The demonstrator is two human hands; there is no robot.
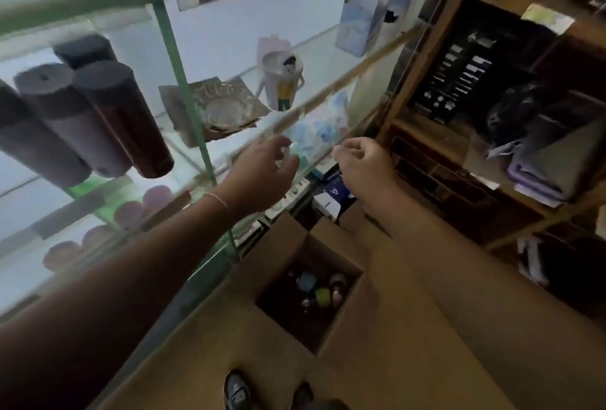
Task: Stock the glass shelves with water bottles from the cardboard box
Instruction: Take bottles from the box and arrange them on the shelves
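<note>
Left hand point(262, 173) fingers spread, reaching toward glass shelf point(328, 94), right hand point(364, 163) loosely curled, holding nothing.

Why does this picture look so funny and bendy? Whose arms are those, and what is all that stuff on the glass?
There is just one picture, taken by a wide camera worn on a person's head, looking down. That makes things look bent. The arms are that person's own. The left hand reaches toward the glass shelf with its fingers relaxed and holds nothing. The right hand has curled fingers; it is too blurry to tell whether it pinches something small. On the shelf stand dark bottles, a white cup with a cartoon figure and a pale blue carton. Down by the person's shoe is an open cardboard box with more bottles in the box, waiting to go on the shelves.
</note>
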